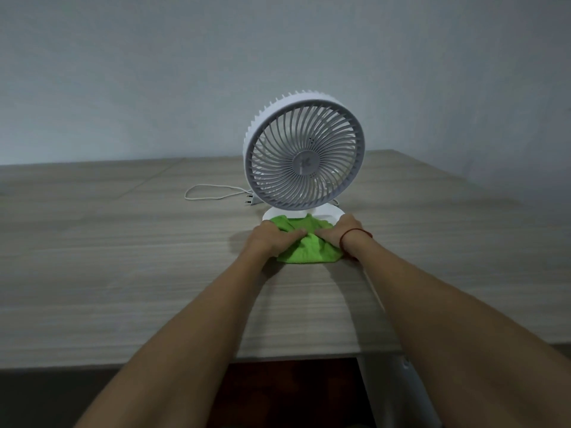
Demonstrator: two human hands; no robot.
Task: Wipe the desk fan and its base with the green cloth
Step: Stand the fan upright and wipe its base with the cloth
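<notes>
A white desk fan [304, 156] with a round grille stands upright on the wooden desk, right of centre. Its flat round base [327, 213] shows under the grille. A crumpled green cloth [312, 248] lies on the desk in front of the base, its far edge draped over the base's front. My left hand [273, 237] presses and grips the cloth's left side. My right hand [343, 231], with a red string at the wrist, grips its right side. The fingertips of both hands meet in the cloth's middle fold.
The fan's white cord and plug [216, 194] lie looped on the desk [123, 257] to the left of the fan. A plain wall rises right behind the desk. The desk's near edge runs under my forearms, with a white desk leg [398, 393] below right.
</notes>
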